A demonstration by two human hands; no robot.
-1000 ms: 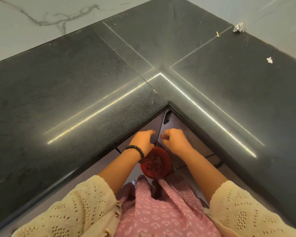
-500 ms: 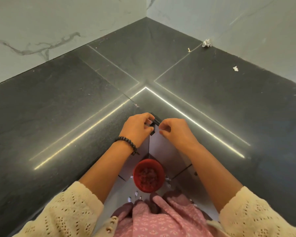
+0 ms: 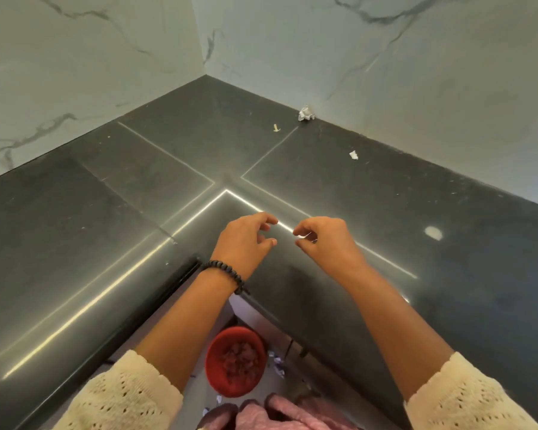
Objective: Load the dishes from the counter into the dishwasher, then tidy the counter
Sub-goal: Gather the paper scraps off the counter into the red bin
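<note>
Left hand [image 3: 246,240]: grip loose, fingers curled partway, thumb and forefinger apart, nothing held. Beaded bracelet [image 3: 227,273] on the wrist. Right hand [image 3: 325,240]: same loose curl, fingertips apart, nothing visible between them. The two hands hover side by side over the inner corner of the dark worktop [image 3: 106,228], fingertips facing each other with a small gap, not plainly touching the surface. Both forearms reach forward from cream knitted sleeves [image 3: 466,398].

No dishes in view on the worktop. Left on it: a crumpled paper scrap [image 3: 306,113] against the far wall, a small pale bit [image 3: 276,128] near it, a white scrap [image 3: 353,155] further right. Red bin [image 3: 236,361] on the floor below the corner, small litter beside it.
</note>
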